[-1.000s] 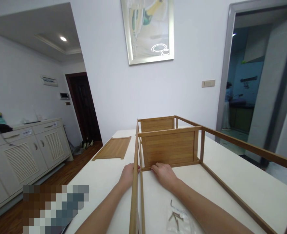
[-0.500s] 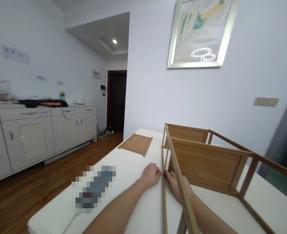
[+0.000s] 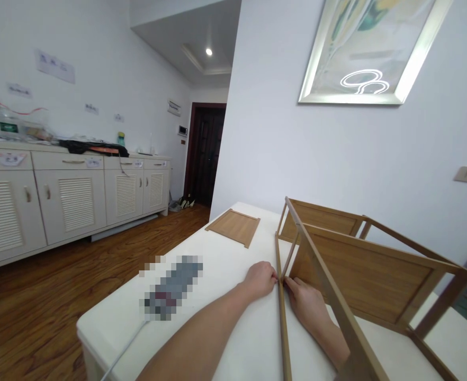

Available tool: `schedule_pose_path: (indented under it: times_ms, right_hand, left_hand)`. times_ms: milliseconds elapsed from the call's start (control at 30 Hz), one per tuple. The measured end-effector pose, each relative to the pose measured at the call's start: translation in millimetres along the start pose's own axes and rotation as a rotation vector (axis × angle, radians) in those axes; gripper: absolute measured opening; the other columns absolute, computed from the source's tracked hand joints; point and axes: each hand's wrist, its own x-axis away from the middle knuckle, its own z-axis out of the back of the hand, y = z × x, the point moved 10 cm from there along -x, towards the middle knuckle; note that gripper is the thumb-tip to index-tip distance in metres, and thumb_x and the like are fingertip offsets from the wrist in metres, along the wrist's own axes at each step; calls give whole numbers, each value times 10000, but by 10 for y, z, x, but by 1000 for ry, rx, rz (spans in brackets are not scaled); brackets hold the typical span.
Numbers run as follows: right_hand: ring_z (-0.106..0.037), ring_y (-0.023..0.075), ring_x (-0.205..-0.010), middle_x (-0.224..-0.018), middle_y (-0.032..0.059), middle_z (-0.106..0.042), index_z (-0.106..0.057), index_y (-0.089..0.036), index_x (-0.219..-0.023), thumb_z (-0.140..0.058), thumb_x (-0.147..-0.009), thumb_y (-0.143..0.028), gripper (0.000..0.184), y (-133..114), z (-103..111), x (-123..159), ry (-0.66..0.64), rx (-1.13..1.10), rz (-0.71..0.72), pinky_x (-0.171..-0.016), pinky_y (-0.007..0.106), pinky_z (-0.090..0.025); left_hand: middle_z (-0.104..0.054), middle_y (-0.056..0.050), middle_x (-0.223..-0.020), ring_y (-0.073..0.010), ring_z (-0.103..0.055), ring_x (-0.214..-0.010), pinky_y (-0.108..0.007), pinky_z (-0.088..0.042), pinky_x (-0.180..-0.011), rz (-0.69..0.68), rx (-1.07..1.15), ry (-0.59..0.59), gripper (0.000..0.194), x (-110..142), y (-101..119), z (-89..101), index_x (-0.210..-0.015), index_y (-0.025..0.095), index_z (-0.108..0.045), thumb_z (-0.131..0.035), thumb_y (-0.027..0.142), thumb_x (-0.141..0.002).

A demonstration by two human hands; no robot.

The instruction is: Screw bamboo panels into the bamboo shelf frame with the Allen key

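A wooden shelf frame (image 3: 332, 286) with panel shelves lies on its side at the right of a white table. My left hand (image 3: 261, 279) is closed in a pinch against the outer side of its low rail (image 3: 283, 328); whatever is between the fingertips is too small to make out. From inside the frame, my right hand (image 3: 305, 304) bears on the same rail, fingers bent and their tips at the joint opposite my left hand. The frame's upper rail passes in front of my right forearm.
A loose wooden panel (image 3: 234, 227) lies flat at the table's far end. On the left part of the white table (image 3: 110, 323) is a blurred-out grey device (image 3: 173, 288) with a white cable. Beyond the wooden floor stands a white cabinet (image 3: 74, 206) with things on top.
My view has swung left, so everything sits further right in the picture. Both hands stay at the same rail joint, and the right hand now shows more fully below the upper rail.
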Motion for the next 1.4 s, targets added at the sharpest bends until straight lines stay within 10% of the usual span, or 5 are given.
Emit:
schedule_pose_path:
  times_ms: [1400]
  right_hand:
    - [-697,220,-837,-889,113,-714,-595,-158,-1087,-360,-904,-74,310,-200,118,11,-170,201,-22,-644,263,-453]
  left_hand:
    - [-754,-61,-913,-202,-670,-871,-285,-508,-814,9,52,-9,255,25,17,0,-885,204,-771,-536,192,-786]
